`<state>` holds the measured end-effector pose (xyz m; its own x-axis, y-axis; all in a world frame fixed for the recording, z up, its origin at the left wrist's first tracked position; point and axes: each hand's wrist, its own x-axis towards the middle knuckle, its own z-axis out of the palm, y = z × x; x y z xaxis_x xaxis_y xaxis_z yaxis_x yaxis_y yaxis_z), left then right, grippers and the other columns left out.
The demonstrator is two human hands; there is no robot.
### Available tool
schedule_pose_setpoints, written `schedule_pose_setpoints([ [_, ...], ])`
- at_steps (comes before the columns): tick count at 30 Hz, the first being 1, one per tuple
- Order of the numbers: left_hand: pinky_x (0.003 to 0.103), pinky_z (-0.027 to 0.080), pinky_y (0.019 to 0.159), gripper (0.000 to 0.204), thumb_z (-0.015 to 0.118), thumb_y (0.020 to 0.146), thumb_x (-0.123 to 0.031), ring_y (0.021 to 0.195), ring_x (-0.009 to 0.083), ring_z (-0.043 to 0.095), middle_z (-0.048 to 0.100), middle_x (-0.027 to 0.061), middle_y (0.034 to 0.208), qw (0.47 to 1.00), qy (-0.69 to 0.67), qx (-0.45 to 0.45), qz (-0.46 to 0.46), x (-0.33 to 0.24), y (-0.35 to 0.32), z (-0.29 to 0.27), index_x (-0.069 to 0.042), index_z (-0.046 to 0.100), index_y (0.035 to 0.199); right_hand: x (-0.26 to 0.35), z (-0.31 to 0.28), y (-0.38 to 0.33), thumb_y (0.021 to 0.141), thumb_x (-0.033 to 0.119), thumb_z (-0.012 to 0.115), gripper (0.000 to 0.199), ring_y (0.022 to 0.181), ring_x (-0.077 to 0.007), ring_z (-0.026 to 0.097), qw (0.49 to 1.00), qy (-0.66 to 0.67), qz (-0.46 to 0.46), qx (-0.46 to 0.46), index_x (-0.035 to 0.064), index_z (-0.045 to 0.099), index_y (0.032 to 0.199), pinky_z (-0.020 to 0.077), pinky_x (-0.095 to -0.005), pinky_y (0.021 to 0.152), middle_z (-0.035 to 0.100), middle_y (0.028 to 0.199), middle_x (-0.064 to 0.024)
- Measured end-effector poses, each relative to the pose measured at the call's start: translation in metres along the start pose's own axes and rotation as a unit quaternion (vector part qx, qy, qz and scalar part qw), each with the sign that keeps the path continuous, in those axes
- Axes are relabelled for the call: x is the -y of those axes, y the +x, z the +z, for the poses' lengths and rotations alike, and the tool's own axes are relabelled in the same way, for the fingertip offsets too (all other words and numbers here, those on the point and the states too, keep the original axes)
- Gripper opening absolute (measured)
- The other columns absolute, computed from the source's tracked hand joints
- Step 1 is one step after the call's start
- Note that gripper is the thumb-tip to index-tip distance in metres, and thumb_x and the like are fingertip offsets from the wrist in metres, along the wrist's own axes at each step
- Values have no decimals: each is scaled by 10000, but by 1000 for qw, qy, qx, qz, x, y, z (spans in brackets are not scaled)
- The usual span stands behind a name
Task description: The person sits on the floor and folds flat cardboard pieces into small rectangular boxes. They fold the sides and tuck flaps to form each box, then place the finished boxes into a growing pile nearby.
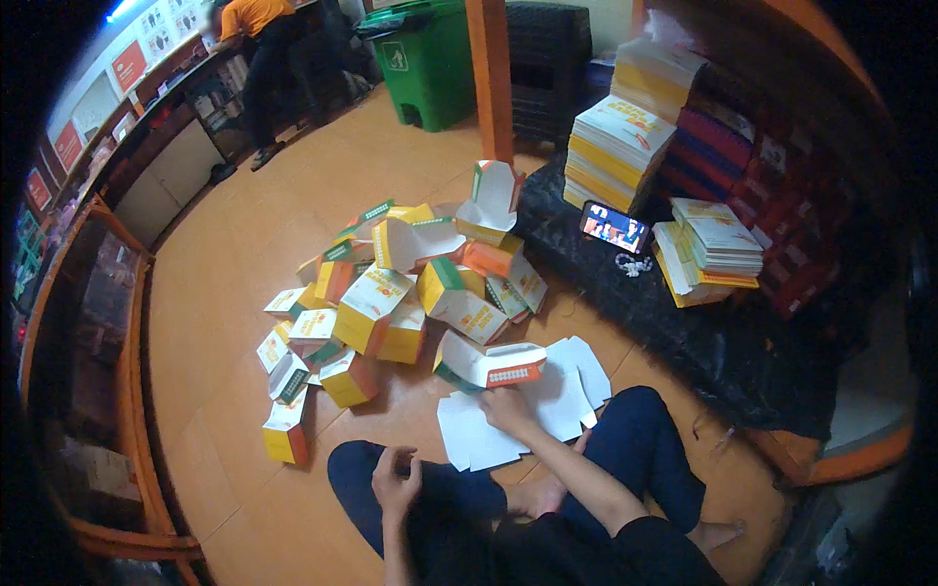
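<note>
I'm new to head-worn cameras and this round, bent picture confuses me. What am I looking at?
There is no machine here: a seated person works with two bare hands. The single picture comes from a wide fisheye camera worn on the head and looking down, so straight edges bend toward the rim. Picture left is the person's left.

The left hand looks empty, by the left knee. The right hand seems to grip the lower edge of an open carton, above flat white sheets.

On the tiled floor lies a heap of folded cartons. On the black-covered platform at right are a lit phone and flat stacks.
</note>
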<state>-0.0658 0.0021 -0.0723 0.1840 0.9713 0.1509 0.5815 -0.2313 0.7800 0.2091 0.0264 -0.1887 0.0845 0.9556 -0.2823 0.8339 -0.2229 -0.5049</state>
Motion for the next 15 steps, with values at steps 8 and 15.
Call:
schedule_pose_setpoints([
  [8,339,564,703,109,688,828,-97,788,229,721,721,84,876,999,37,-25,25,1,0,6,-88,708,935,10,-19,-14,761,54,702,476,1063,-387,569,898,165,-62,-402,101,568,1215,495,-468,863,527,1084,-161],
  [15,336,558,696,97,687,828,-93,753,232,713,712,80,840,999,46,-20,22,1,-1,6,-90,706,923,11,-70,-13,740,75,707,656,1158,-398,580,948,16,-42,-315,177,508,1356,530,-499,905,428,1391,-122],
])
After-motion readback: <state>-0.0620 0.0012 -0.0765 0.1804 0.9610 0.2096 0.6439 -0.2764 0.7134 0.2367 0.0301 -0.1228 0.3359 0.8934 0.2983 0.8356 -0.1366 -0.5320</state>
